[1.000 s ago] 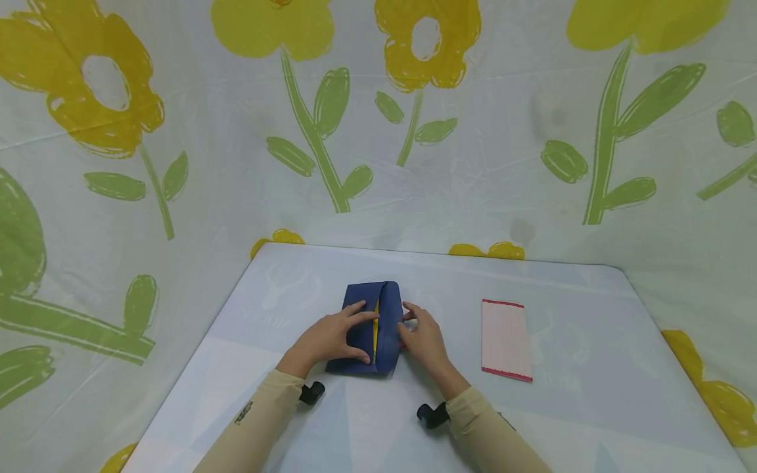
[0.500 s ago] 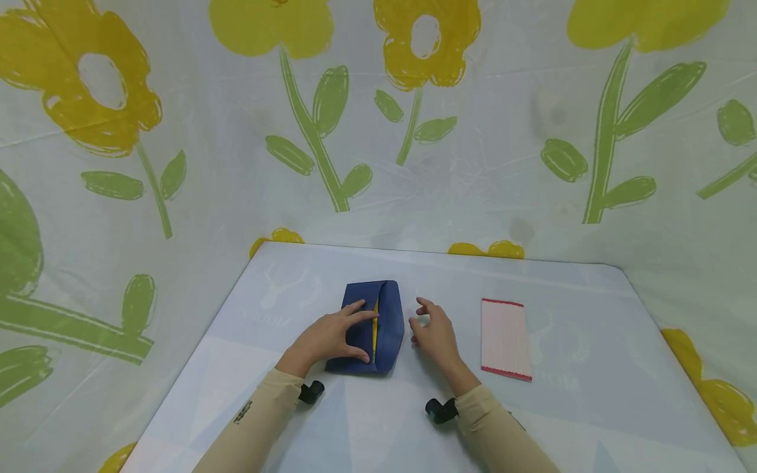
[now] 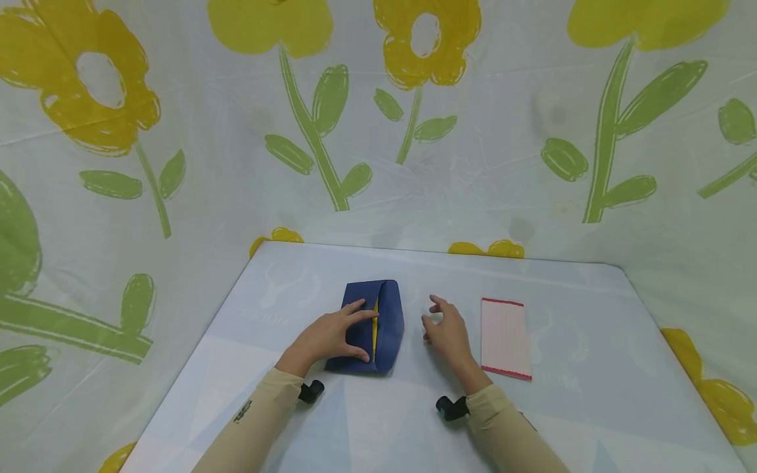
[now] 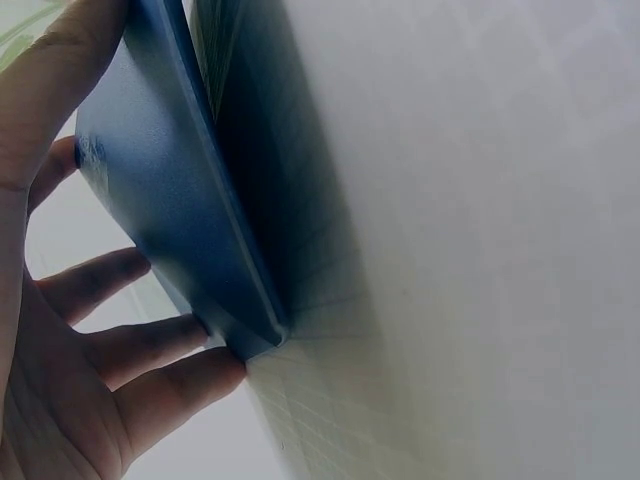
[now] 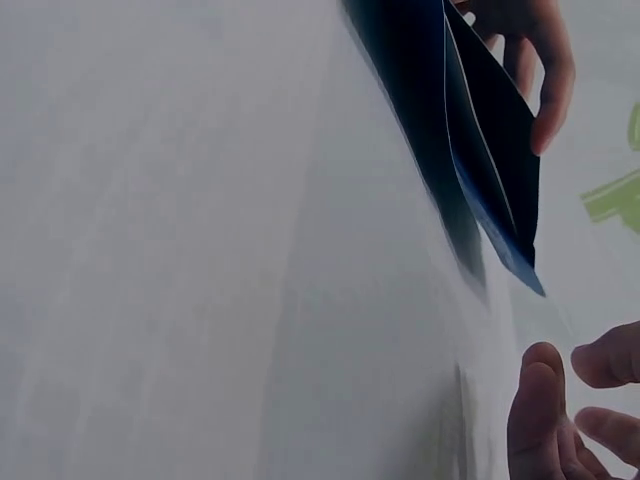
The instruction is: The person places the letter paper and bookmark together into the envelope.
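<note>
under the left hand (image 3: 331, 334) lies a blue envelope (image 3: 391, 332).

A pale desk (image 3: 384, 427) spreads beneath the fingers (image 3: 362, 316), faintly patterned in blue-grey, its far right corner rounded. Beyond the fingers, past the desk's far edge, hangs a whitish, slightly creased cloth (image 3: 473, 197). Its print shows yellow flowers (image 3: 454, 39) with green stems (image 3: 322, 157) and leaves (image 3: 331, 95), ahead of the fingers and to either side; yellow petals (image 3: 505, 249) peep up right behind the edge.
</note>
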`<state>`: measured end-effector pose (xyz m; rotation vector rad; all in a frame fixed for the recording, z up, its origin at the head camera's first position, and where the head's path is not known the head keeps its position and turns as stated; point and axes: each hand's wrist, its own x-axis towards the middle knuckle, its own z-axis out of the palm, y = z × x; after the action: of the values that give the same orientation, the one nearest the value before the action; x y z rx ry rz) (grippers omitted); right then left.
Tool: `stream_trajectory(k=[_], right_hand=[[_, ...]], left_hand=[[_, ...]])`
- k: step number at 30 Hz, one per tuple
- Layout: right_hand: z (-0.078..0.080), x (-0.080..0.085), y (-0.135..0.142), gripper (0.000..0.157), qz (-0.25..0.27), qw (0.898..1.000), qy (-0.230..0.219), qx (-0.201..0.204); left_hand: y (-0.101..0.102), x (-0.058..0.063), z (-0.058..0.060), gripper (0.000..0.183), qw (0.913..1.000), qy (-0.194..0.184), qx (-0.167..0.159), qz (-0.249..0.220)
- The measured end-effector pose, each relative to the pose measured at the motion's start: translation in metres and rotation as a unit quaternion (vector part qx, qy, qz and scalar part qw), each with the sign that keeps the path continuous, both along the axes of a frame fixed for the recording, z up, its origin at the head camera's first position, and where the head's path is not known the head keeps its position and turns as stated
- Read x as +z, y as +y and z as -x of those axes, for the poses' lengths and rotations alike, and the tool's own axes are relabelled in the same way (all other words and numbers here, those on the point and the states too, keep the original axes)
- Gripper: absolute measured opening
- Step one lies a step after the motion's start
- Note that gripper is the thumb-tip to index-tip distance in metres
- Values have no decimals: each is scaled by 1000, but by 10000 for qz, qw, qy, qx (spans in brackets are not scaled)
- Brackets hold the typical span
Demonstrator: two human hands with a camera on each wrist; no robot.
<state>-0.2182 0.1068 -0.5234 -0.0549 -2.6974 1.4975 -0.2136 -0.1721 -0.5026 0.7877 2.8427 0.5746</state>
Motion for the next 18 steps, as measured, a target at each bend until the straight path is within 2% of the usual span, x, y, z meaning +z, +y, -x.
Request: stream_trajectory(k=[18], right_hand=[[-1, -1, 22, 56, -224, 9996, -98, -116]], left_hand=[[-1, -2, 2, 90, 10000, -59, 12, 48]])
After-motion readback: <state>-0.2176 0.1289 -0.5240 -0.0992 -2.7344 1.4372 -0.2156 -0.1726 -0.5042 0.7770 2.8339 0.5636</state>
